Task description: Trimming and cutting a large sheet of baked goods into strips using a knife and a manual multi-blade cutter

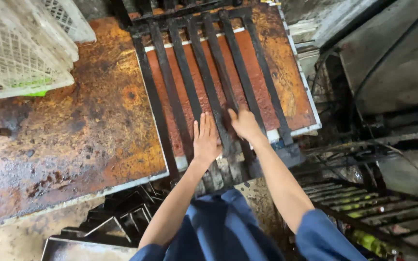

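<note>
Pressing flat with fingers spread, the left hand lies on the black slatted grate. The right hand rests open on a neighbouring bar, gripping nothing, over the reddish tray.

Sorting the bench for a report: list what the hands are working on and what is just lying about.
In hand:
left hand, flat on the black barred grate
right hand, on the same grate
reddish tray beneath the grate

Lying about:
white mesh baskets
stacked metal trays
rusty table
</note>
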